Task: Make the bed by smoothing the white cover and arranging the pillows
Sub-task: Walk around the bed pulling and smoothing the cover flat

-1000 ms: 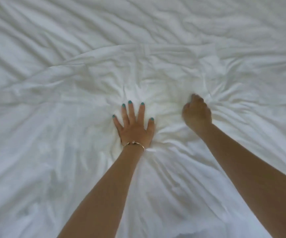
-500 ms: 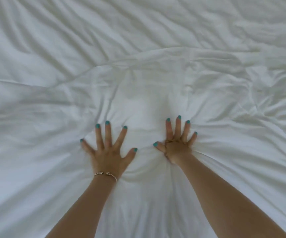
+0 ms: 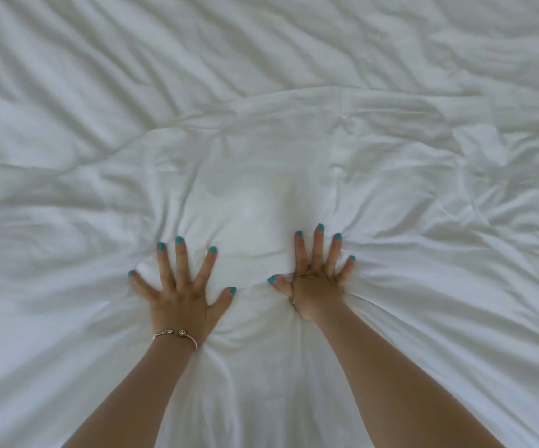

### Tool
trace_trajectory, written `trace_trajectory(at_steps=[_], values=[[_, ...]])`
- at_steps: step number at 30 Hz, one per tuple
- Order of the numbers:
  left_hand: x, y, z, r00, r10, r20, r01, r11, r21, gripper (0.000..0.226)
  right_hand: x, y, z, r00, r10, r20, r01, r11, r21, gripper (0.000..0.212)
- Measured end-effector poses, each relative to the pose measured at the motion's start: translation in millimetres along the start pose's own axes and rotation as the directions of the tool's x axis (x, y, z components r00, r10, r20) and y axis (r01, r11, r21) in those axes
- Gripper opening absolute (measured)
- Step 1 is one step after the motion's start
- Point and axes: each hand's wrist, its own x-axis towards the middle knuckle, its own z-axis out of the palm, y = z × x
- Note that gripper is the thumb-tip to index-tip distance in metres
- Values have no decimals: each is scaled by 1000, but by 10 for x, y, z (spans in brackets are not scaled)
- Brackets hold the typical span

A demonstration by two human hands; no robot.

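Observation:
The white cover [image 3: 261,156] fills the whole view, creased all over. My left hand [image 3: 182,295] lies flat on it at lower centre-left, fingers spread wide, a thin bracelet on the wrist. My right hand [image 3: 318,276] presses flat on the cover a short way to the right, fingers also spread. Folds radiate outward from both palms, and the patch between and above the hands looks smoother. A long ridge in the cover [image 3: 391,95] arcs across above the hands. No pillow is in view.
Deep diagonal wrinkles [image 3: 100,59] run across the upper left, and a bunched, crumpled patch [image 3: 481,169] sits at the right. No bed edge or other object shows.
A second ago my right hand was curled on the cover; it has since opened flat. Both hands slid toward me and apart, and the cloth between them is flatter.

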Motion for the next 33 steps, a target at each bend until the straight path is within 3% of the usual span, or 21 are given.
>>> trace_trajectory(at_steps=[13, 18, 22, 27, 30, 33], values=[[-33, 50, -132, 998, -61, 17, 61, 998, 13, 78, 21, 18, 71, 998, -23, -50, 23, 1000, -1, 93], [-245, 176, -284, 987, -158, 41, 160, 986, -43, 72, 29, 21, 73, 998, -41, -55, 42, 999, 16, 95], [-466, 105, -376, 992, -46, 121, 59, 993, -106, 65, -46, 7, 31, 997, -48, -61, 49, 999, 24, 94], [-643, -846, -600, 917, 306, 257, -327, 944, 43, 57, -236, 27, -40, 995, 41, -88, -42, 999, -12, 89], [-694, -1624, -751, 939, 320, 130, -336, 933, 128, 56, -516, -120, 26, 968, 117, -223, -99, 991, 90, 81], [-701, -2447, -943, 962, 272, 37, -274, 949, 156, 59, -792, -727, 152, 932, 193, -307, -114, 959, 258, 66]])
